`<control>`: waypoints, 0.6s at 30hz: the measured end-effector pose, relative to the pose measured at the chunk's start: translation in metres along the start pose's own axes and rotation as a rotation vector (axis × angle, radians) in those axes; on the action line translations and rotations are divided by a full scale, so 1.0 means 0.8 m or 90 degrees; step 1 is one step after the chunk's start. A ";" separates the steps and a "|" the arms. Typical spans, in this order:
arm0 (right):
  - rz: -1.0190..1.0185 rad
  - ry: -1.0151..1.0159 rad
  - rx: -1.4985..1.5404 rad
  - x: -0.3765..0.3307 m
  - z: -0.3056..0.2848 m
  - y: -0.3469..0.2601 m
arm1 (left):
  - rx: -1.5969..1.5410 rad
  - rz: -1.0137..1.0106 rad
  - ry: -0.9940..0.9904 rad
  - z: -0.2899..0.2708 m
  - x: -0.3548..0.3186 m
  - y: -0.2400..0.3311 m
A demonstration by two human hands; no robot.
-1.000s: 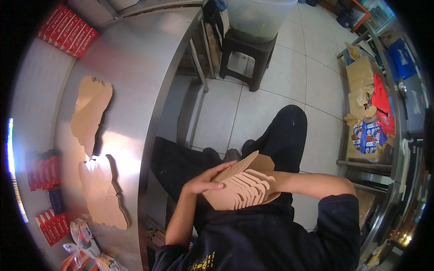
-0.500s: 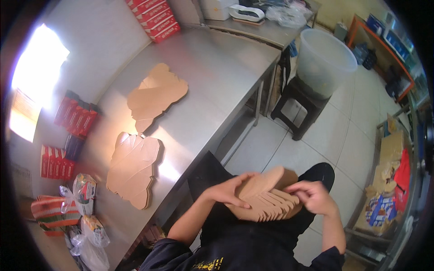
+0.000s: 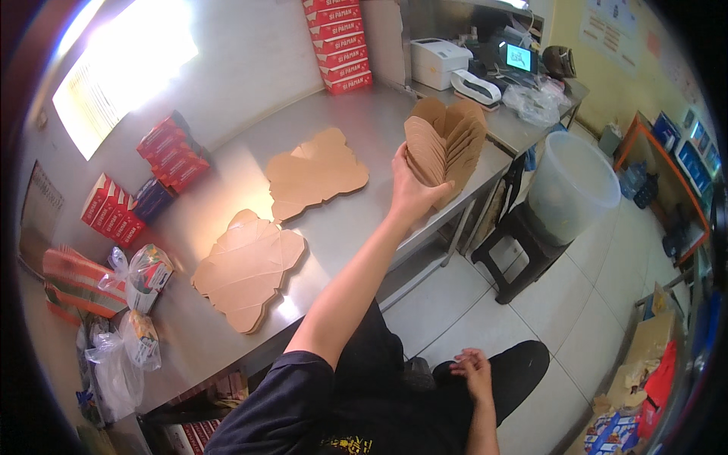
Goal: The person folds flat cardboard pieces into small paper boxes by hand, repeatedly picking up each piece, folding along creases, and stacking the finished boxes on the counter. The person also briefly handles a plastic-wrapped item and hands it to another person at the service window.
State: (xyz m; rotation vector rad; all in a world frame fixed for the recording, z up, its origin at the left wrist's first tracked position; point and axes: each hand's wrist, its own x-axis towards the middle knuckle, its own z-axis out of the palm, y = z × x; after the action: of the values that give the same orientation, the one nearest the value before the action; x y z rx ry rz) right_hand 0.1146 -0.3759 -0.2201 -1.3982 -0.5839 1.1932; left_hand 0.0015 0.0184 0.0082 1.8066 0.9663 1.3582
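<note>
Fingers (image 3: 400, 158) of left hand (image 3: 417, 197) clasp nested cardboard boxes (image 3: 455, 148) near worktop (image 3: 334, 235) edge; right hand (image 3: 475, 371) curls loosely, tiled floor (image 3: 576, 326) beyond.

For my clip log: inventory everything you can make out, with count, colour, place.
Table: one, silver, ahead left.
Cartons: one bundle, brown, table's right edge.
Blanks: two stacks, brown, on table.
Red boxes: three groups, red, left and back.
Blue box: one, blue, between red groups.
Striped bag: one, orange, left.
Clear bags: several, transparent, left, back.
Printer: one, white, back.
Screen: one, blue, back.
Stool: one, black, right.
Tub: one, clear, on stool.
Shelf: one, orange, far right.
Left grip: one, bare, around cartons.
Right grip: one, bare, low centre.
</note>
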 end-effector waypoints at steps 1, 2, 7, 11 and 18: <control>0.030 -0.019 -0.054 -0.002 0.007 0.002 | -0.010 -0.015 0.009 0.005 0.011 -0.005; -0.010 -0.021 -0.094 -0.005 0.010 0.001 | 0.027 -0.009 -0.008 0.006 0.024 -0.011; 0.021 0.025 -0.001 -0.005 -0.007 -0.003 | 0.480 -0.065 -0.168 -0.034 0.077 -0.046; 0.034 0.042 0.009 -0.005 -0.009 0.004 | 0.606 -0.135 -0.356 -0.160 0.088 -0.053; 0.114 -0.068 -0.120 0.015 0.008 0.000 | 0.624 -0.172 -0.409 -0.287 0.068 -0.057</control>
State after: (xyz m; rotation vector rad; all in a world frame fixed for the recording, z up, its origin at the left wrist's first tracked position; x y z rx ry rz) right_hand 0.1130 -0.3628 -0.2225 -1.5799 -0.6703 1.3907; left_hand -0.2184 0.1063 0.0486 2.4217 1.5411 0.0201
